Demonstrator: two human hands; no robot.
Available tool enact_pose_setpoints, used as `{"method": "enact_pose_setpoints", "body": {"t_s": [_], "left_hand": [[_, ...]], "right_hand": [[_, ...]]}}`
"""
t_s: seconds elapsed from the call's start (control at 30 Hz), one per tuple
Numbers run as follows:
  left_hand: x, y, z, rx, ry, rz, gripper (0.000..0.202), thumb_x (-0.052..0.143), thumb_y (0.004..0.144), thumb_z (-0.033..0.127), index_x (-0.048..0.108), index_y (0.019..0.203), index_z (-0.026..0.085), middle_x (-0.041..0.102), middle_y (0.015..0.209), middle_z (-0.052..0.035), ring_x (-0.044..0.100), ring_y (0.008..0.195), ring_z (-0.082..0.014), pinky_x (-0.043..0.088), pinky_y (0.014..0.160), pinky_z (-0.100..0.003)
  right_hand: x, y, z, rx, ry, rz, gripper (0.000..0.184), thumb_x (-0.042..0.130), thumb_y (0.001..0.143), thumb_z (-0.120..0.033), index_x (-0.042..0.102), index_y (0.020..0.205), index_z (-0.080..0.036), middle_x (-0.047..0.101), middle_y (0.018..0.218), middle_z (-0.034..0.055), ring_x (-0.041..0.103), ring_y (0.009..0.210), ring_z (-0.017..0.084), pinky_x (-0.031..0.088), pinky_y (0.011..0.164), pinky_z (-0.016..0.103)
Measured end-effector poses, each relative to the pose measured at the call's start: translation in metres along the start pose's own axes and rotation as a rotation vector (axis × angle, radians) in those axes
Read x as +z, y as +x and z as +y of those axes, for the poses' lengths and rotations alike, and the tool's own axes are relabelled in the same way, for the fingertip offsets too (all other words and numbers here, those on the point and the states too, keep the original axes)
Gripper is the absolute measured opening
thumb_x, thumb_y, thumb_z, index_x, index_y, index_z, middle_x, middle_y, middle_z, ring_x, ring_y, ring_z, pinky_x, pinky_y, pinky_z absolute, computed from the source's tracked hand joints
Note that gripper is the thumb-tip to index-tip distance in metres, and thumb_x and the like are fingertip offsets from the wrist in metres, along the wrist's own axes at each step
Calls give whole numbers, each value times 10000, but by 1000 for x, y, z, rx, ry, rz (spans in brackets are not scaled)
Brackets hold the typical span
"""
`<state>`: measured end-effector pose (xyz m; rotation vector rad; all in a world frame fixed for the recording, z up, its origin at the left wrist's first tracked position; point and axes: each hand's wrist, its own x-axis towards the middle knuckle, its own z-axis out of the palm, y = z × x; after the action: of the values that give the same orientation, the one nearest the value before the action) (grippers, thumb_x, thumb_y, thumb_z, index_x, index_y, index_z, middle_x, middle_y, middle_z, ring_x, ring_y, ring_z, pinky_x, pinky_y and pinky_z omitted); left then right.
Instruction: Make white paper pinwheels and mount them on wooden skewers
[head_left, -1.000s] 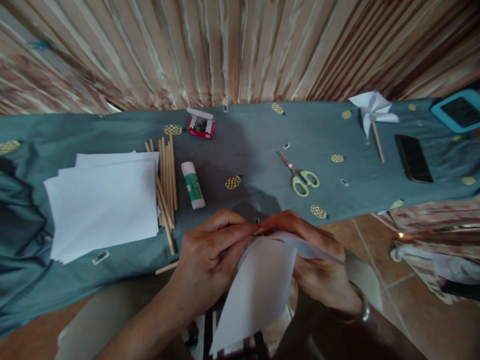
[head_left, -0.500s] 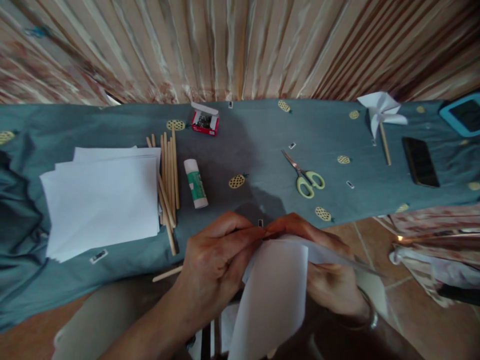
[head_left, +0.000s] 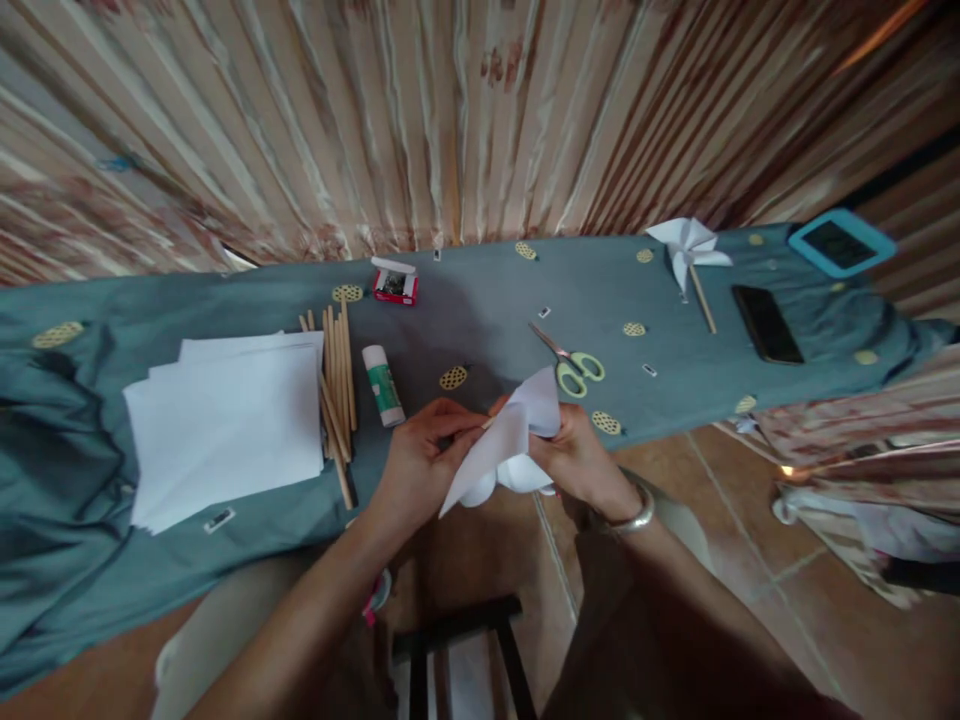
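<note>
Pinching at the near edge of the cloth-covered table (head_left: 487,330): left hand (head_left: 429,455), fingertips closed against the left side of a bent white paper (head_left: 499,440). Right hand (head_left: 583,462), bracelet (head_left: 640,512) at the wrist, gripping the same paper from the right; several fingers hidden behind it. White paper: curved flaps, one pointing near left, another far right; folds at the centre hard to make out. Small pale tip by the left fingertips, too blurred to identify.

In the way: far-right flap, reaching the scissors (head_left: 568,362) at the nearer handle loop; touching or merely overlapping, cannot be told. Scissors with green handles, blades toward far left.

Left of the hands: glue stick (head_left: 383,386), green label, lying down; wooden sticks (head_left: 339,385), loose bundle, some crossed; paper stack (head_left: 232,430), uneven sheets, just beside the sticks. Far middle: red box (head_left: 395,284), lid raised, small contents indistinct.

Far right: white pinwheel (head_left: 691,252) on a stick; dark phone (head_left: 767,324); blue-framed device (head_left: 841,243). Beyond the table: curtain (head_left: 450,120), cut off at the top. Nearest: dark frame (head_left: 457,628), cut off at the bottom.
</note>
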<state>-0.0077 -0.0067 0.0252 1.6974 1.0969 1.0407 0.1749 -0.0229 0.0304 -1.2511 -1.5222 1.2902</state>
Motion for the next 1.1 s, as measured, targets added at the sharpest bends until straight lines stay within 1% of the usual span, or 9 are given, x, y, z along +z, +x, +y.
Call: {"method": "enact_pose_setpoints", "body": {"t_s": [0.1, 0.23, 0.3, 0.43, 0.53, 0.63, 0.87, 0.97, 1.1], "left_hand": [[0, -1, 2, 34, -2, -30, 113, 640, 820, 155, 750, 846, 161, 690, 753, -33, 649, 691, -117, 497, 605, -214], [-4, -7, 7, 62, 35, -92, 116, 643, 836, 171, 741, 894, 150, 696, 784, -43, 651, 701, -114, 492, 609, -206], [-6, -10, 10, 66, 43, -121, 128, 627, 853, 181, 739, 907, 151, 695, 796, -46, 652, 715, -117, 500, 624, -211], [-8, -15, 18, 125, 29, -157, 182, 546, 896, 149, 728, 896, 155, 683, 782, -33, 646, 717, -107, 500, 627, -194], [-8, -19, 24, 140, 44, -143, 187, 532, 895, 121, 718, 892, 143, 663, 757, -29, 635, 691, -101, 488, 592, -174], [-8, -22, 27, 151, 54, -143, 192, 515, 904, 118, 706, 910, 139, 650, 763, -33, 631, 686, -101, 487, 580, -170], [-9, -28, 28, 191, 126, -140, 179, 495, 920, 132, 672, 933, 157, 638, 772, -16, 616, 675, -90, 485, 580, -161], [-10, -29, 29, 197, 164, -144, 193, 472, 928, 132, 661, 943, 169, 651, 794, -17, 627, 694, -99, 501, 603, -175], [-9, -29, 29, 242, 186, -140, 188, 460, 937, 151, 646, 955, 139, 657, 808, -40, 627, 703, -110, 512, 610, -192]], "right_hand": [[-3, -5, -3, -30, 1, 3, 290, 635, 838, -421, 707, 958, -167, 702, 778, 32, 604, 584, 118, 473, 480, 203], [-5, -17, -9, -74, -82, 15, 233, 635, 848, -363, 705, 973, -179, 716, 801, 24, 621, 602, 123, 485, 494, 200], [-5, -21, -11, -113, -139, 30, 194, 622, 861, -324, 701, 979, -191, 722, 834, 21, 642, 642, 128, 512, 550, 209], [-5, -27, -18, -171, -237, 42, 154, 592, 879, -265, 685, 990, -210, 719, 927, 38, 675, 810, 161, 543, 703, 248], [-5, -31, -22, -163, -255, 43, 159, 599, 863, -229, 672, 1005, -223, 713, 920, 29, 676, 822, 167, 552, 730, 266], [-6, -35, -24, -196, -286, 44, 228, 592, 851, -200, 659, 1066, -238, 713, 944, 23, 680, 825, 173, 564, 740, 287], [-7, -37, -25, -308, -375, 9, 353, 572, 888, -199, 582, 1237, -253, 712, 1039, 34, 661, 939, 187, 556, 820, 333], [-7, -36, -26, -338, -376, -9, 314, 570, 900, -217, 596, 1211, -248, 711, 1032, 41, 650, 951, 192, 550, 821, 350], [-7, -36, -31, -315, -403, -25, 244, 528, 925, -269, 625, 1148, -250, 711, 989, 45, 661, 919, 208, 549, 822, 394]]}}
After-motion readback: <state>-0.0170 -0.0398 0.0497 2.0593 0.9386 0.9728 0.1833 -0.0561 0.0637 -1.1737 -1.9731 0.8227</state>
